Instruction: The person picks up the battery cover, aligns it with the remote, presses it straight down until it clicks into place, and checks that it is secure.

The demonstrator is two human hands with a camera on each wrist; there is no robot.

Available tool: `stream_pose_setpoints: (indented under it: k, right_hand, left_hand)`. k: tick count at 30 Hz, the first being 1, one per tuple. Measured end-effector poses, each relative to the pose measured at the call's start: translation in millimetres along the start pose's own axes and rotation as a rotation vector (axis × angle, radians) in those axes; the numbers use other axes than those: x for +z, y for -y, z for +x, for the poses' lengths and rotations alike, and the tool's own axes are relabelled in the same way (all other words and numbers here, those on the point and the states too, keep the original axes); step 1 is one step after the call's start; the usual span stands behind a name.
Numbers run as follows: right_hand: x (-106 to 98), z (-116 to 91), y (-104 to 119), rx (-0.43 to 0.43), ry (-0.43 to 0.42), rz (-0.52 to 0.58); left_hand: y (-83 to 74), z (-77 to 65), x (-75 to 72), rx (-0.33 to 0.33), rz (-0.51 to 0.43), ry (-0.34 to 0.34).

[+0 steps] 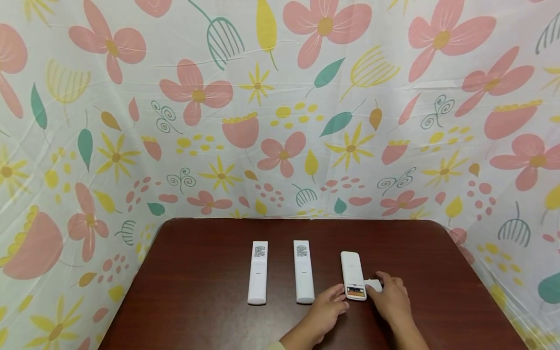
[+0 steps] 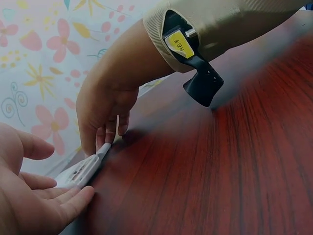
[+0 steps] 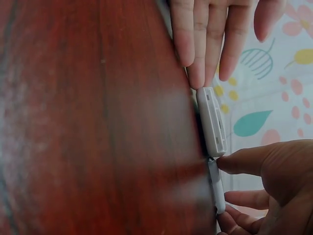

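Note:
A white remote control [image 1: 352, 267] lies face down, its battery compartment uncovered at the near end with batteries [image 1: 356, 291] showing inside. My left hand [image 1: 324, 311] is at its left edge, fingers extended and fingertips right at the casing; in the left wrist view the remote [image 2: 80, 171] lies beyond those fingers. On the other side, my right hand [image 1: 393, 299] pinches a small white battery cover [image 1: 374, 285] between thumb and fingers. That cover [image 3: 216, 188] sits low by the table, close beside the remote [image 3: 211, 122], in the right wrist view.
Two more white remotes lie back up to the left, one in the middle [image 1: 304, 272] and one farther left [image 1: 258, 272], both with covers on. The dark wooden table [image 1: 197, 291] ends at a floral cloth [image 1: 280, 121] behind and at the sides.

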State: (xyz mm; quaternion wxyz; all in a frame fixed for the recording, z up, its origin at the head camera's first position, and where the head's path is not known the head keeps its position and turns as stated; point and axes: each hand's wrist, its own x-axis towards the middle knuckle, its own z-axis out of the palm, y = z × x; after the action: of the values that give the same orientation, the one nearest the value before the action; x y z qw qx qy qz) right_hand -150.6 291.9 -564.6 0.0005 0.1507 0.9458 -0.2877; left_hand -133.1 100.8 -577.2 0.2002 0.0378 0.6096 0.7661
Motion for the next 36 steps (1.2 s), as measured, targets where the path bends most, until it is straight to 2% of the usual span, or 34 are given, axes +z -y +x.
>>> stream_pose_setpoints:
  k: [8,16,26,31,36]
  right_hand:
    - [0.6,1.7,-1.5,-0.001,-0.011,-0.013]
    - [-0.2,1.6,0.5,0.006,-0.007,0.033]
    - [2.2,0.8,1.8,-0.019,-0.025,0.081]
    - [3.3,0.6,1.6,-0.033,-0.036,0.103]
    - [3.5,0.1,2.4,-0.021,-0.015,0.120]
  left_hand:
    - [0.8,3.8,1.3,0.001,0.012,-0.013]
    - [0.7,8.3,3.2,0.006,-0.002,-0.064]
    - [1.9,8.7,0.8,0.051,-0.047,-0.095]
    - [4.2,12.9,2.9,0.020,-0.106,-0.106]
    - [3.1,14.1,5.7,0.025,-0.074,-0.118]
